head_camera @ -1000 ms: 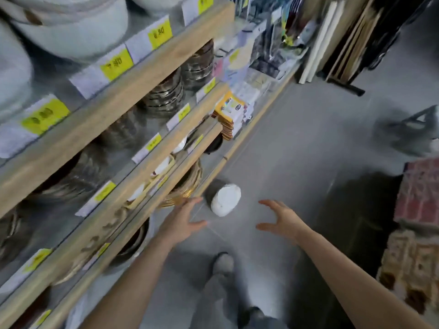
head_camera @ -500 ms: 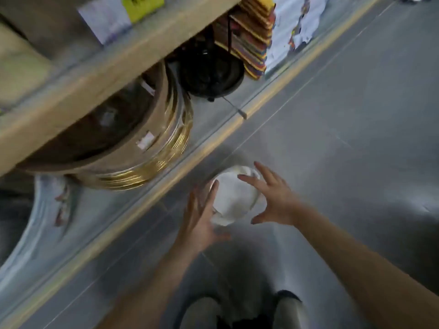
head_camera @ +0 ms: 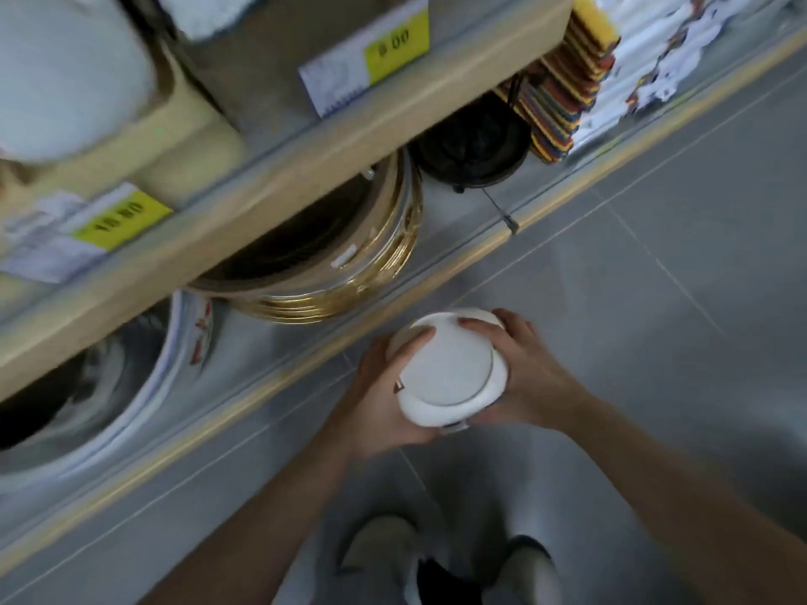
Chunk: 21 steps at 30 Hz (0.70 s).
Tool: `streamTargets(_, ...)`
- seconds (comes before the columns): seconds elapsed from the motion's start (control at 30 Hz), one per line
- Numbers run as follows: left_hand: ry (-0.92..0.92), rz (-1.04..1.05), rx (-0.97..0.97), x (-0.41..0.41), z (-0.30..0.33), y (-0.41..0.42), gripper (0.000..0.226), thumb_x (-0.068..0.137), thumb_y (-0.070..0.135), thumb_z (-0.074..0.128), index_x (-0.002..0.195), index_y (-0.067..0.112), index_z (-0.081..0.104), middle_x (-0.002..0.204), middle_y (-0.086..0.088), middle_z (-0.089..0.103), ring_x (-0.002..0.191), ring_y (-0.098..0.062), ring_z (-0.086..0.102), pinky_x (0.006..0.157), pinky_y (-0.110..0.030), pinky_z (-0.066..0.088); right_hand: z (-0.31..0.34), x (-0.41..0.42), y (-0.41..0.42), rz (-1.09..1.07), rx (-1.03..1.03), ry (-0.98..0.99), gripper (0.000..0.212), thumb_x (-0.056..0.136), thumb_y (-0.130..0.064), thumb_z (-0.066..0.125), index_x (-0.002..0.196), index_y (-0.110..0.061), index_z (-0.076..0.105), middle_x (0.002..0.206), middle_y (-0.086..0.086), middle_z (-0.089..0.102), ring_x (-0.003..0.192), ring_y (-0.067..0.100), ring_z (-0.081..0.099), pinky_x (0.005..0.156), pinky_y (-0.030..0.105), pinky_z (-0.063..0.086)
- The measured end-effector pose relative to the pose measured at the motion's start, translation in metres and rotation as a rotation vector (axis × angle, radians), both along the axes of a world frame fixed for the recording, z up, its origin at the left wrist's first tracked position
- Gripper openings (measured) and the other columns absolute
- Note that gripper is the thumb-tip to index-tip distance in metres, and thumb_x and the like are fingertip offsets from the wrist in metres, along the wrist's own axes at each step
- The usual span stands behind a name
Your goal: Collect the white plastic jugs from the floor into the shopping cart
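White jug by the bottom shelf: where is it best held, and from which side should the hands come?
Grip the round body just under the wide flat lid, one hand per side. The white jug is broad and smooth with no handle showing, so the left hand and right hand clamping opposite sides, fingers hooked over the lid rim, looks like the steadiest hold.

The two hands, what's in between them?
In the head view, the white jug sits between the left hand and right hand, gripped from both sides.

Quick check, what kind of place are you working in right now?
Most likely a shop aisle: wooden shelving carries yellow price labels, with stacked goods such as gold-rimmed round trays beside a grey tiled floor.
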State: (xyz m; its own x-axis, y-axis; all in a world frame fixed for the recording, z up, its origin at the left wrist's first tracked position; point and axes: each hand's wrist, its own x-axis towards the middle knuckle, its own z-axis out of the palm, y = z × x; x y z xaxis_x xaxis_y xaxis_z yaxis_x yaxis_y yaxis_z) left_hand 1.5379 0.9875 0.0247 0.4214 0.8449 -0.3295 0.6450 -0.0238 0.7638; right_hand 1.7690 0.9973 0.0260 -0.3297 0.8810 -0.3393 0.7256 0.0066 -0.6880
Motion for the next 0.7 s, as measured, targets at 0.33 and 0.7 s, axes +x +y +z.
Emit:
streamTargets(0.33,-0.027,0.177,-0.001,-0.058,0.332,-0.036,0.109,0.046,0.055,0.084,0.134,0.060,0.019,0.138,0.011,0.032,0.125,-0.004,0.034,0.096,-0.009,0.027,0.335,-0.052,0.003,0.123,-0.079,0.167,0.100,0.035,-0.063,0.077,0.122,-0.066,0.028,0.132,-0.007,0.029,0.127,0.018,0.027,0.109,0.042,0.032)
streamTargets(0.7,-0.321,0.931,0.266,-0.116,0.557,-0.191,0.083,0.050,0.048,0.081,0.124,0.046,0.042,0.116,0.034,0.055,0.109,0.012,0.051,0.086,-0.008,0.042,0.547,-0.167,-0.056,0.357,-0.044,0.461,0.090,0.040,-0.054,0.084,0.119,-0.060,0.041,0.133,-0.017,0.046,0.124,0.008,0.045,0.107,0.039,0.039)
